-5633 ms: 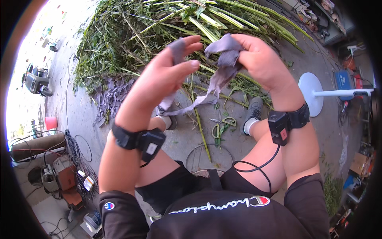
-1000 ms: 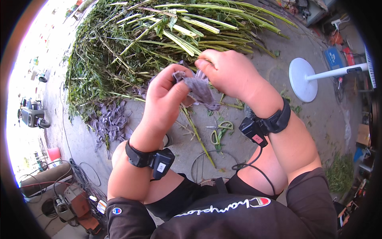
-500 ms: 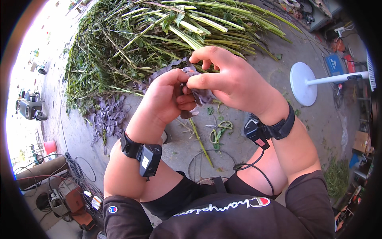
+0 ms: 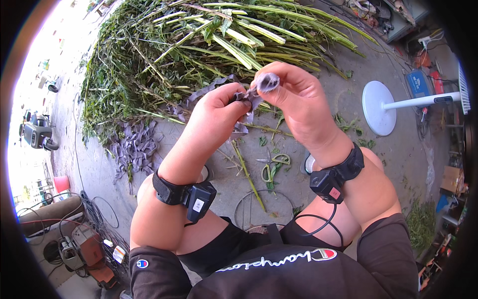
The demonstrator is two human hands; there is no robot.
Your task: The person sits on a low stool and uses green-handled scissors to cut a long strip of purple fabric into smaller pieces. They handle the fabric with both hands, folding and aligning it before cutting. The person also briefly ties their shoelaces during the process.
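Note:
Between my hands is a greyish-purple cloth strip [image 4: 269,82], twisted in the middle with a rolled, bunched end sticking up. My left hand [image 4: 216,112] is closed on one part of it, thumb pressed against the fingers. My right hand [image 4: 304,102] pinches the bunched end between thumb and fingers. A loose part of the cloth hangs below my left fingers. Just beyond lies a large heap of cut green stalks [image 4: 149,65] with leaves. More strips of the same cloth [image 4: 133,149] lie piled at the left of the heap.
Scissors with green handles [image 4: 269,172] lie on the concrete floor beside a single green stem [image 4: 249,177]. A wire ring [image 4: 238,204] is near my legs. At right lies a white stand with a round base [image 4: 379,108]. Cables and a reddish machine [image 4: 89,244] are at lower left.
My right hand has turned and drawn slightly right, raising the bunched cloth end into sight. My left hand has shifted a little and now presses its thumb on the cloth.

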